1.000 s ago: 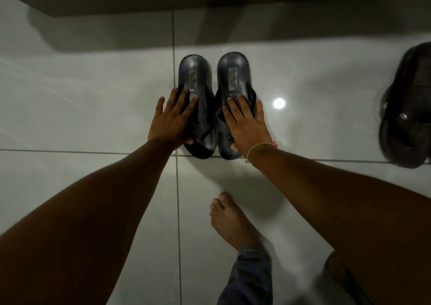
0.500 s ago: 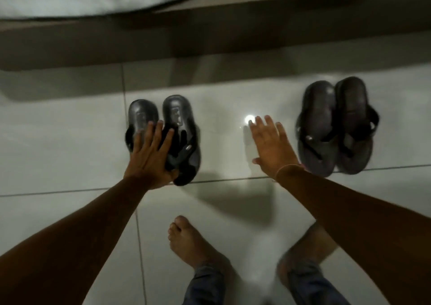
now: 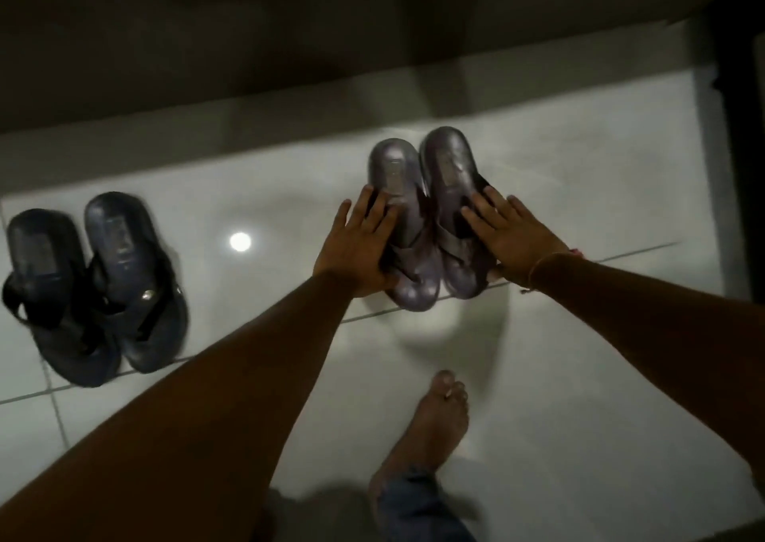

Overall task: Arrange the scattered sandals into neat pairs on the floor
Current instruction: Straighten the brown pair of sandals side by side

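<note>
Hands have been shifted from the dark rubber sandal pair point(image 3: 95, 289), now left at nine o'clock; left hand point(image 3: 358, 247) and right hand point(image 3: 511, 237) are pressed flat, ungripping, squaring the greyish-purple pair point(image 3: 430, 214) at one o'clock.

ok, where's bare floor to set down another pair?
Widest free patch: the tiles between the dark pair and the left hand, around the light glare. More bare floor lies near the bare foot. Crowded: the grey pair, pressed between both hands, right hand outside.
</note>
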